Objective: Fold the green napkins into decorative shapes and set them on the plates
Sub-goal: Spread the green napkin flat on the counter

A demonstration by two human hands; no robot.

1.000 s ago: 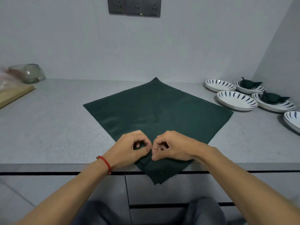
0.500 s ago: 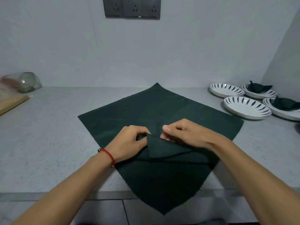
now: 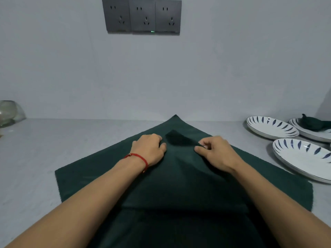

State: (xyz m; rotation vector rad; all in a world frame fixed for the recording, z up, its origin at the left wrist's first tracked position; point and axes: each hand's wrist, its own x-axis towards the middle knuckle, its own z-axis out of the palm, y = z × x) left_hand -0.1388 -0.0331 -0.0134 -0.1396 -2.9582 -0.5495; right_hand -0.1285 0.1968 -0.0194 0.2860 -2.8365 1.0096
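A dark green napkin (image 3: 179, 185) lies as a diamond on the grey counter, its near corner folded over and carried up toward the far corner. My left hand (image 3: 149, 149) and my right hand (image 3: 215, 153) pinch that lifted layer on either side of its tip, fingers curled, a little short of the far point. White plates with blue leaf marks stand at the right: one bare at the back (image 3: 270, 127), one bare nearer (image 3: 302, 160), and one holding a folded green napkin (image 3: 312, 123).
A glass bowl (image 3: 9, 111) sits at the far left against the wall. Three grey wall sockets (image 3: 141, 15) hang above the counter. Bare counter (image 3: 62, 140) spreads to the left of the napkin.
Both hands have carried the near corner from the counter's front edge up and away across the napkin, almost to its far corner. The view has shifted forward and up.
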